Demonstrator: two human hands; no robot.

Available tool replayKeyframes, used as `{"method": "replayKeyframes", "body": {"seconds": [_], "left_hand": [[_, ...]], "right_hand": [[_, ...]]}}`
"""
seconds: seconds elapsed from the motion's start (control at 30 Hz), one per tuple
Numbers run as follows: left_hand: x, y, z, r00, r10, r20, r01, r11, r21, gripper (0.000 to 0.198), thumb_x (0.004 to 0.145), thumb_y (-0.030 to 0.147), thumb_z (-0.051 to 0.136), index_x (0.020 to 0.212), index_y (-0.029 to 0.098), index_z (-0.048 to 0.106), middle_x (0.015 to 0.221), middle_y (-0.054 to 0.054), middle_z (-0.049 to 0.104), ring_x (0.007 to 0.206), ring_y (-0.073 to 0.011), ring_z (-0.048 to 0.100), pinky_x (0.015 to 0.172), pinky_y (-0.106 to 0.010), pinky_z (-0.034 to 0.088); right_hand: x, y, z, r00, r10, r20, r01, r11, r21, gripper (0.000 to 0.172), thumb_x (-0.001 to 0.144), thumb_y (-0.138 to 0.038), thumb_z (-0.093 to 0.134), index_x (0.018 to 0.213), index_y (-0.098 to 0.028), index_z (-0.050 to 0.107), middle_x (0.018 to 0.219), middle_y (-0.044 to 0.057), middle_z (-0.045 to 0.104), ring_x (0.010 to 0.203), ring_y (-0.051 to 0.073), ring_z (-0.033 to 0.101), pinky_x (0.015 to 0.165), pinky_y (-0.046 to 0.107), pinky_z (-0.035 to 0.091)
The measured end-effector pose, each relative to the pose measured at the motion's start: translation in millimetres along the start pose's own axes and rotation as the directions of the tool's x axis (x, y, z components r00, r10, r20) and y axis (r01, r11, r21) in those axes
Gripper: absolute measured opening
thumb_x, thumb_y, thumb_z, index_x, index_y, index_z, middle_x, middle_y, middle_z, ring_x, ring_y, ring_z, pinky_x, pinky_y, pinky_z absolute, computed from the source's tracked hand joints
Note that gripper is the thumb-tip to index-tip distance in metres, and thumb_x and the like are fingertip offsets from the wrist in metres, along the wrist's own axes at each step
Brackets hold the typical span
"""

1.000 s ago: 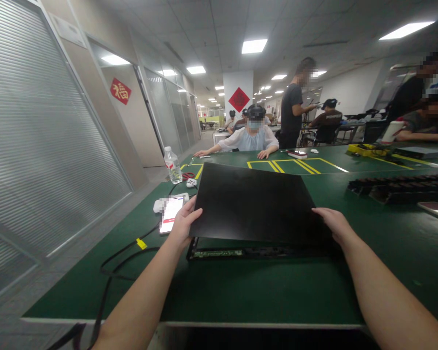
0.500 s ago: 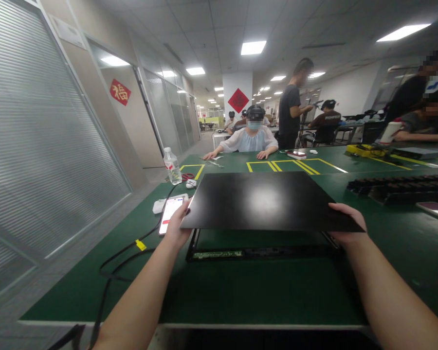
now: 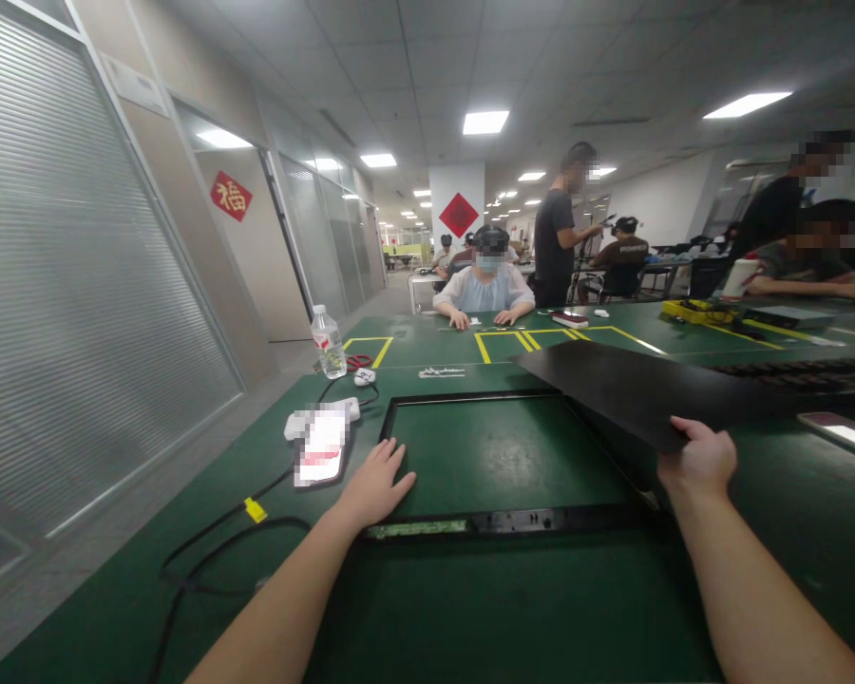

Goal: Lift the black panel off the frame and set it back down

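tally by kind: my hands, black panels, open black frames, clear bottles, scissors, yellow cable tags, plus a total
left hand and right hand: 2
panel: 1
frame: 1
bottle: 1
scissors: 1
yellow tag: 1
total: 7

Upright water bottle (image 3: 329,347) | lit phone (image 3: 320,456) | yellow tag (image 3: 255,510) on black cable (image 3: 171,622) | red scissors (image 3: 360,362), apparently

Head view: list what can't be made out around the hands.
Hidden in the head view:
- part of the left side of the black frame, by the left hand
- part of its right side, by the black panel
- that panel's underside, turned away
- screen details on the phone, by pixelation
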State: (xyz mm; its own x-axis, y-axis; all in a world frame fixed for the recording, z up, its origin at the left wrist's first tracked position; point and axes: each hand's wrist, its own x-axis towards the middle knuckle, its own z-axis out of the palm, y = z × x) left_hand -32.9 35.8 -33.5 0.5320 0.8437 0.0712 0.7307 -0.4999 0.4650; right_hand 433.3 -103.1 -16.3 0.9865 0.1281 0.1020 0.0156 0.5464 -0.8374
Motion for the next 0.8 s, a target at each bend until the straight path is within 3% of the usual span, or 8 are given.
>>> {"method": "replayKeyframes", "body": {"seconds": [0.1,0.27,0.4,0.6,0.8], "left_hand": [[-0.1,2.5,-3.6,0.997,-0.004,0.071,-0.009,0.982,0.186,0.073,0.099,0.049,0.046,0.157,0.005,0.052,0.171,-0.023,0.035,0.163,-0.0359,0.027,0.131,-0.051,0.024],[-1.2,2.1,-4.1,0.998,0.018,0.054,-0.026,0.988,0.152,0.073,0.099,0.051,0.047,0.156,0.007,0.054,0.17,-0.023,0.037,0.162,-0.0372,0.029,0.13,-0.053,0.027],[-1.2,2.8,-4.2,0.999,0.004,0.053,-0.011,0.99,0.144,0.073,0.098,0.049,0.049,0.157,0.005,0.053,0.17,-0.023,0.037,0.162,-0.0377,0.029,0.131,-0.053,0.026],[-2.6,9.2,-6.9,0.996,-0.015,0.083,0.001,0.986,0.166,0.077,0.1,0.048,0.046,0.159,-0.002,0.047,0.171,-0.027,0.034,0.162,-0.0396,0.027,0.131,-0.053,0.023],[-4.6,11.9,-6.5,0.999,-0.013,0.053,0.004,0.986,0.169,0.076,0.1,0.049,0.047,0.157,0.0,0.05,0.169,-0.027,0.037,0.162,-0.0391,0.028,0.131,-0.053,0.024]], "right_hand": [[-3.6,-0.5,2.5,0.992,-0.024,-0.122,0.041,0.99,0.134,0.041,0.051,-0.013,0.067,0.076,-0.024,0.037,0.077,-0.006,0.05,0.08,0.013,0.061,0.078,0.032,0.061],[-3.0,4.0,0.6,0.976,-0.006,-0.218,0.026,0.996,0.091,0.039,0.052,-0.01,0.063,0.083,-0.024,0.043,0.08,-0.006,0.051,0.082,0.014,0.062,0.068,0.026,0.058],[-0.5,12.1,-2.5,0.97,0.044,-0.238,-0.035,0.998,0.043,0.042,0.055,-0.011,0.062,0.091,-0.025,0.046,0.085,-0.004,0.056,0.085,0.017,0.064,0.062,0.026,0.057],[-0.7,23.1,-5.2,0.965,0.114,-0.235,-0.119,0.993,-0.01,0.044,0.057,-0.01,0.064,0.095,-0.025,0.047,0.098,-0.002,0.064,0.087,0.017,0.066,0.066,0.029,0.06],[20.3,42.1,-16.4,0.925,0.298,-0.238,-0.313,0.949,-0.03,0.046,0.059,-0.006,0.063,0.094,-0.028,0.043,0.108,-0.003,0.064,0.085,0.016,0.068,0.069,0.036,0.065]]}}
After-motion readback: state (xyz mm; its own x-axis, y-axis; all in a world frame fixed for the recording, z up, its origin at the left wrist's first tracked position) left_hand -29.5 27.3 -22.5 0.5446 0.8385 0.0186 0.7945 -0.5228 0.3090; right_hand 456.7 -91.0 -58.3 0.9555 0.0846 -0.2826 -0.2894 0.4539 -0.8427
